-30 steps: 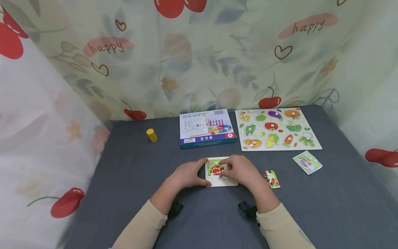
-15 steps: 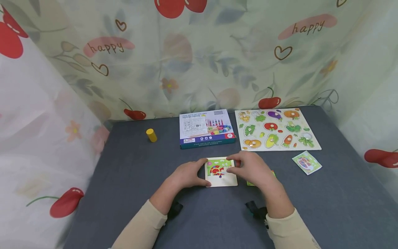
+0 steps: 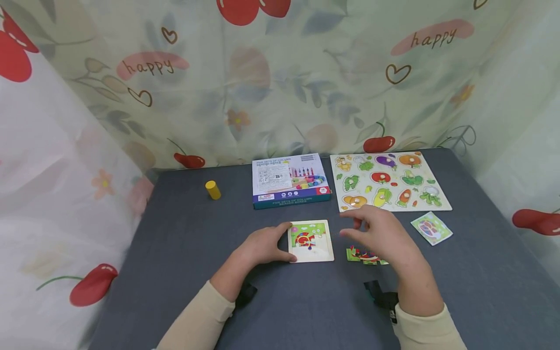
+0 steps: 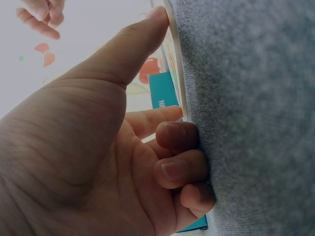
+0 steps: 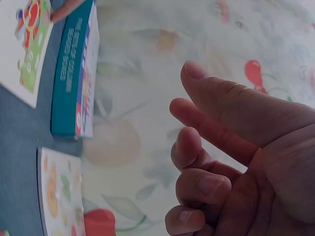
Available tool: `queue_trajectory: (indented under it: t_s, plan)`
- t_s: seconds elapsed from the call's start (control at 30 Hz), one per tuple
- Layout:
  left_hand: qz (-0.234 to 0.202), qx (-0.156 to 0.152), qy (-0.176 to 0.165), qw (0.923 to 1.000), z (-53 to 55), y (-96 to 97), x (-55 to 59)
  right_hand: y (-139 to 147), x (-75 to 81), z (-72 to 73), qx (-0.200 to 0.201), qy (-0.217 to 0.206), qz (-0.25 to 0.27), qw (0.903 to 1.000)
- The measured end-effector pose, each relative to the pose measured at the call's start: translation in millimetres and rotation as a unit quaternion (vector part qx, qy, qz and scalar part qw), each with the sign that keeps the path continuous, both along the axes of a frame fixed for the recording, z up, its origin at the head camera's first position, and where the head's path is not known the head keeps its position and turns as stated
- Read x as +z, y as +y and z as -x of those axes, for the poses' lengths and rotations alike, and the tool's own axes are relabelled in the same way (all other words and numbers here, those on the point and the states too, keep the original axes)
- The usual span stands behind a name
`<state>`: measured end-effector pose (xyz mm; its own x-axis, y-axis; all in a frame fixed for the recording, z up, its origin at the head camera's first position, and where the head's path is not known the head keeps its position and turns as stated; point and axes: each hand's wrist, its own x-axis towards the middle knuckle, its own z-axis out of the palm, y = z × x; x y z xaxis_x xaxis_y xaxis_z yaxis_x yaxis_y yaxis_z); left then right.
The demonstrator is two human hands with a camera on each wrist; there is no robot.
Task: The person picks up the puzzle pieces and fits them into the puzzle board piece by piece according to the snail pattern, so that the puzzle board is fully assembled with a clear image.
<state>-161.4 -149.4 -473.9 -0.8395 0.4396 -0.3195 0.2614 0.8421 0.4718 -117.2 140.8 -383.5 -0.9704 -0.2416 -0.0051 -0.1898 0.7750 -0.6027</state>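
Nearest you: cream cloth sleeves (image 3: 197,318) and black wrist straps (image 3: 381,297). Table (image 3: 175,267) is covered in dark grey fabric; left wrist view shows a fine grainy weave. Jigsaw tray (image 3: 321,255), pale, flat and squarish with a thin raised rim, lies on it in front of you. Your left hand (image 3: 263,245) has it gripped by the left side, thumb at the near corner, index finger at the far one, other fingers curled. Your right hand (image 3: 385,233) is released and holding nothing, raised right of the tray, thumb and index apart. In the tray: seated pieces (image 3: 305,237), green and red, toward the far left; near side is bare base. Loose pieces (image 3: 367,256), flat with interlocking edges, lie just right of it, partly hidden by your right hand. Further out: squarish printed card (image 3: 432,228) at right, smooth yellow cylinder (image 3: 213,190) at left, closed teal-sided box (image 3: 290,180) in the middle, thin white board (image 3: 369,189) of vegetable shapes beside it. Behind: creased printed curtain (image 3: 197,116).
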Motion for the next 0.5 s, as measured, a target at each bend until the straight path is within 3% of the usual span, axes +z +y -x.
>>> queue_trajectory:
  t_s: [0.23,0.5]
  plan:
    - [0.0,0.002,-0.002,1.0,0.3,-0.1,-1.6,25,1.7,-5.2,-0.023,-0.005,0.018,0.9996]
    - [0.001,0.0,-0.001,1.0,1.2,-0.7,-2.6,53,-11.5,-4.8,-0.052,-0.018,-0.021,0.9983]
